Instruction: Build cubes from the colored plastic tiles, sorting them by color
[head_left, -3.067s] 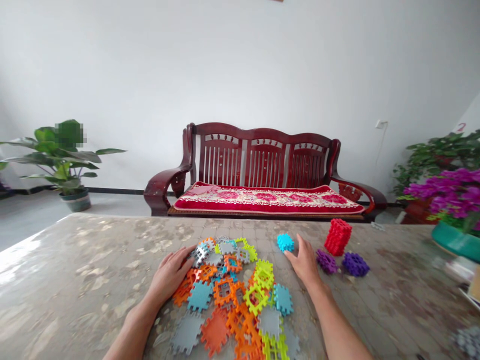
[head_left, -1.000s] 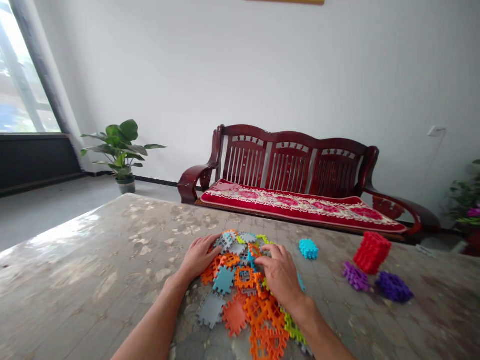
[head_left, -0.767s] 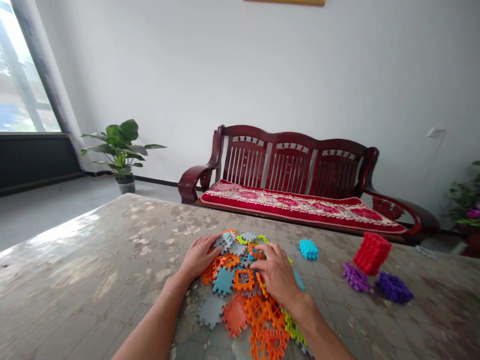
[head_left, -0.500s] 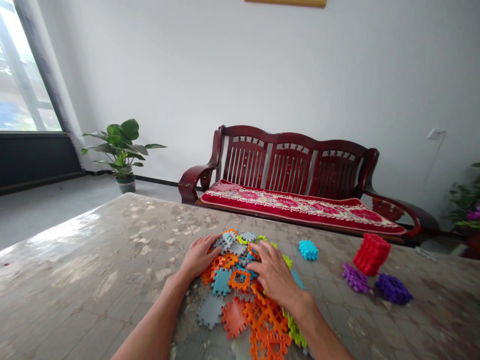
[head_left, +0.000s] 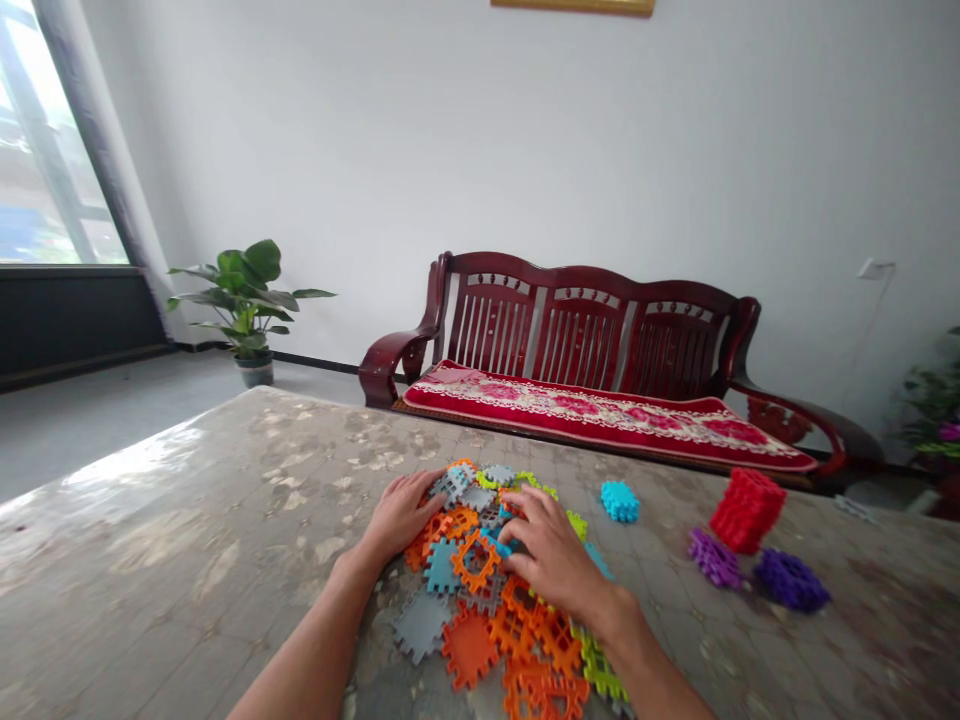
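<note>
Orange, grey, blue and lime plastic tiles (head_left: 442, 567) overlap loosely in one pile (head_left: 471, 645) on the worktop (head_left: 225, 560). My left hand (head_left: 405, 515) lies along the pile's left edge, fingers extended and wrapped around nothing, probably to steady it. My right hand (head_left: 555, 550) bends over the pile's right side, thumb and fingers apart; whether its fingertips pinch a tile, I cannot tell. Just left of that thumb, in the pile's middle, lies an open-framed orange tile (head_left: 476, 583). Right of the pile, the cyan stack (head_left: 620, 502), red stack (head_left: 748, 511), violet stack (head_left: 716, 559) and dark purple stack (head_left: 792, 581) stand clear of it, presumably so each colour stays unmixed.
</note>
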